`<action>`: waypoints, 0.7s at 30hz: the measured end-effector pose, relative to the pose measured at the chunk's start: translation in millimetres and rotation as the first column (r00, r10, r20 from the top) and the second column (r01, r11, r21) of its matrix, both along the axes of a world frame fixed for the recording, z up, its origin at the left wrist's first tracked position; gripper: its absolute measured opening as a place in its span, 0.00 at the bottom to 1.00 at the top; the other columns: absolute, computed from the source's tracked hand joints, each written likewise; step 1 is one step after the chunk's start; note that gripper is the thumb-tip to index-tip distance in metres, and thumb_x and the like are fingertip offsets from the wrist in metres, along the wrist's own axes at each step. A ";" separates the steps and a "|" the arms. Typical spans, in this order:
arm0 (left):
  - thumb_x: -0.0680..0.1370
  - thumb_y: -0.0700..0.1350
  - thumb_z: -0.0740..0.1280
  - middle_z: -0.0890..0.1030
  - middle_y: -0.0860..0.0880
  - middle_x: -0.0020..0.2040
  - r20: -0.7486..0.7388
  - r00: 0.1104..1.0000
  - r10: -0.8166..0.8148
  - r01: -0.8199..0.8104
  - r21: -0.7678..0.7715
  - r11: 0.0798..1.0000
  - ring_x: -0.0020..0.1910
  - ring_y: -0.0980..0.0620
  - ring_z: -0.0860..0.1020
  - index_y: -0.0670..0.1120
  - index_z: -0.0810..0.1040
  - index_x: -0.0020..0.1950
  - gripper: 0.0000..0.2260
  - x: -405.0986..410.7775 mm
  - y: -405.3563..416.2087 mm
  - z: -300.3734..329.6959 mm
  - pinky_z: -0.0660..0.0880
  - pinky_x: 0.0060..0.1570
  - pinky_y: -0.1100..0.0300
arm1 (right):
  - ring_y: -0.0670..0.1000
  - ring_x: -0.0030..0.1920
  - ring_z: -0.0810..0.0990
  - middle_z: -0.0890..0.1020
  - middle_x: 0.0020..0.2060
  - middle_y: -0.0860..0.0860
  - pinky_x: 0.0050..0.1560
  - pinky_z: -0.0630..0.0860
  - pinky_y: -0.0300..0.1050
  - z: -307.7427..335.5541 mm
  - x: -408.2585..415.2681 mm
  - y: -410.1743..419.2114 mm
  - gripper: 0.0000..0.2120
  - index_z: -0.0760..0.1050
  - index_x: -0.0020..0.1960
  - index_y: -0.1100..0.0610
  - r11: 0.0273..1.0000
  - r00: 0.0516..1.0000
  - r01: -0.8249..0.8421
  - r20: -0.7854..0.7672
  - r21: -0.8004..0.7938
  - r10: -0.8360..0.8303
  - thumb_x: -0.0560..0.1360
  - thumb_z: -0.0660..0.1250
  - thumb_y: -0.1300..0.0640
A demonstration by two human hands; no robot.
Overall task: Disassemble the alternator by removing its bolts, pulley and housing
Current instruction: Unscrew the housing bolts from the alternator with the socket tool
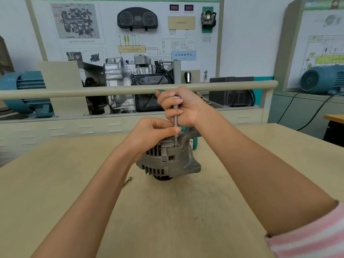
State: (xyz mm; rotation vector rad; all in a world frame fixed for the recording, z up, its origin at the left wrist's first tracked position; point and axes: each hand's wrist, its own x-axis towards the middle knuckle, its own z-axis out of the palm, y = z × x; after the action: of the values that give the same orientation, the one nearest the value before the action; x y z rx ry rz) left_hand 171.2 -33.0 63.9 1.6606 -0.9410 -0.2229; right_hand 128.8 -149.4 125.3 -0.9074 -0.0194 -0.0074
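The alternator [168,161] sits near the middle of the tan surface [55,192], vented grey housing facing us, its mounting ear sticking out to the right. Over it, the right hand [181,107] is wrapped tight around the upper end of a slim metal driver [175,118], fingers curled round the shaft, the tool standing close to upright. Its thin tip runs straight down into the top of the housing, just by the raised bracket. The left hand [154,135] comes in from the left and rests on top of the alternator, thumb and fingertips pinching the lower part of the driver where the shaft narrows. Both forearms reach across the surface; a pink striped sleeve [312,237] shows at the lower right corner. Left of the alternator, lying loose on the surface and clear of it, is one long bolt [127,181], head pointing away from us. Behind the surface, a rail [74,93] crosses in front of a cutaway gearbox [130,81] and a wall display board [122,28].
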 end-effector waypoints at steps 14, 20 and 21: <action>0.71 0.46 0.75 0.85 0.54 0.35 0.039 0.997 0.060 -0.060 0.001 0.998 0.36 0.61 0.81 0.51 0.84 0.37 0.03 -3.9 -1.3 -1.5 0.75 0.36 0.71 | 0.42 0.14 0.62 0.67 0.20 0.45 0.16 0.48 0.31 0.9 4.7 0.4 0.14 0.69 0.43 0.60 0.994 0.998 -0.043 -0.042 -0.105 0.039 0.80 0.47 0.62; 0.71 0.41 0.75 0.85 0.52 0.34 -0.014 1.000 0.008 -0.008 -0.007 1.000 0.34 0.60 0.81 0.49 0.84 0.37 0.04 -3.9 1.8 1.9 0.75 0.34 0.71 | 0.41 0.14 0.63 0.68 0.20 0.44 0.15 0.49 0.30 -2.6 -2.9 5.3 0.13 0.69 0.42 0.58 0.996 0.999 0.021 0.038 -0.083 -0.018 0.80 0.49 0.64; 0.71 0.41 0.75 0.84 0.52 0.34 -0.014 1.000 0.026 -0.026 -0.011 1.000 0.34 0.59 0.81 0.49 0.84 0.36 0.05 -4.7 0.1 1.6 0.76 0.35 0.70 | 0.41 0.15 0.63 0.68 0.21 0.45 0.14 0.51 0.31 -5.1 -2.6 10.7 0.13 0.67 0.41 0.57 0.978 0.980 0.191 0.065 -0.085 -0.186 0.79 0.49 0.65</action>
State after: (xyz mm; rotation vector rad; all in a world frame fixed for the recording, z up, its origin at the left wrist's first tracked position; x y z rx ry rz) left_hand 166.5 -32.9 65.5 1.6584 -0.9085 -0.2106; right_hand 126.1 -138.7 120.3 -0.9977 0.0134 -0.2108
